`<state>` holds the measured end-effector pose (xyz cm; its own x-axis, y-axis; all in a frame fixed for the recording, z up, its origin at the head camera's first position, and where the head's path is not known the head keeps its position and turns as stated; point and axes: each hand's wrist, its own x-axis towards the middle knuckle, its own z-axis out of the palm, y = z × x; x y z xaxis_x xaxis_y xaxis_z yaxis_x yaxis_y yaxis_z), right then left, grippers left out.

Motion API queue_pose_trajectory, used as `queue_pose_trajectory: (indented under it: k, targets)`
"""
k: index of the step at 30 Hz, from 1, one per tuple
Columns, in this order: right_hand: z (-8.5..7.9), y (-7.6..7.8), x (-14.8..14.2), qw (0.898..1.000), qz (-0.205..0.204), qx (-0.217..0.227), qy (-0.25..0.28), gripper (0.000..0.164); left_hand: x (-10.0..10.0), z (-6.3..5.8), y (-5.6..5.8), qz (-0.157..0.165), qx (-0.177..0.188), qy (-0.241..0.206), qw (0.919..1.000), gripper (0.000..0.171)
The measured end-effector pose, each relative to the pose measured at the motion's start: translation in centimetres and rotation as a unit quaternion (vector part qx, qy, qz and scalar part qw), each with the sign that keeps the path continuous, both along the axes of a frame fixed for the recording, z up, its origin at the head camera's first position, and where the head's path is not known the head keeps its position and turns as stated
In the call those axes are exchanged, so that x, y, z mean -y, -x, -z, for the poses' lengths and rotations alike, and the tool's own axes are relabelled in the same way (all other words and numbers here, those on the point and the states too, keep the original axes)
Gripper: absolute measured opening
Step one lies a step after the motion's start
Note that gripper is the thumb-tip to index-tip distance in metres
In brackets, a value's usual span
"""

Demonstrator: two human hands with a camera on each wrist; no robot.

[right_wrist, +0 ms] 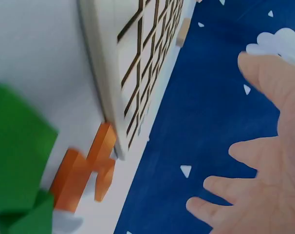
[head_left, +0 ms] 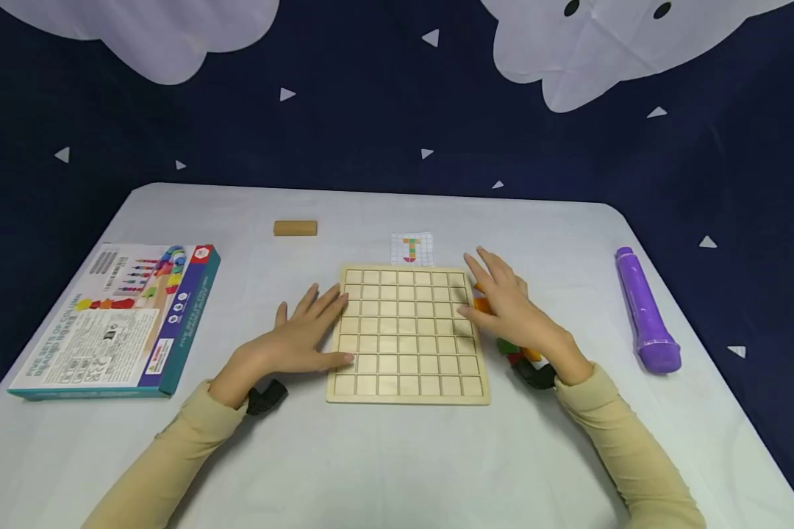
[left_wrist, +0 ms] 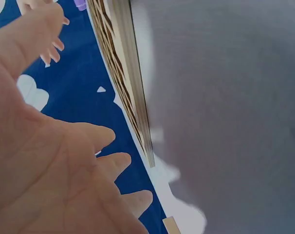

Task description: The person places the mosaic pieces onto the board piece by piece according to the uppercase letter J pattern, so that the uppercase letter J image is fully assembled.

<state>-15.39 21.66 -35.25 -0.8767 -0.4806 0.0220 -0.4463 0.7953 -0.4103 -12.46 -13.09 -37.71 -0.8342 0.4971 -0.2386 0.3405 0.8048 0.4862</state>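
A square wooden grid board (head_left: 406, 334) lies flat on the white table, its cells bare. My left hand (head_left: 298, 334), fingers spread, is at the board's left edge, with the thumb over its lower left cells. On the other side my right hand (head_left: 512, 305) hovers by the upper right edge, fingers extended and holding nothing. Beneath that hand, partly hidden, are orange blocks (right_wrist: 72, 178) and a green block (right_wrist: 18, 146). A small printed card (head_left: 412, 250) with a coloured J shape on a grid lies just behind the board.
To the left lies a flat toy box (head_left: 115, 316). A tan wooden block (head_left: 295, 228) sits at the back. On the far right is a purple microphone-shaped object (head_left: 646, 312). Behind the table (head_left: 384, 470) hangs a dark blue cloth (head_left: 357, 125) with white shapes.
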Motion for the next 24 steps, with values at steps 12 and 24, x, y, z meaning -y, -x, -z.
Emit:
queue_pose_trajectory:
  k: [12, 24]
  targets:
    - [0.7, 1.2, -1.9, 0.994, 0.050, -0.087, 0.046, 0.046, 0.5, 0.5, -0.4, 0.005, 0.003, -0.029, 0.9995, 0.092]
    - [1.1, 4.0, -2.7, 0.997, 0.057, -0.031, -0.032, 0.038, 0.9, 0.4, -0.5, 0.020, -0.004, -0.023, 0.9995, 0.088]
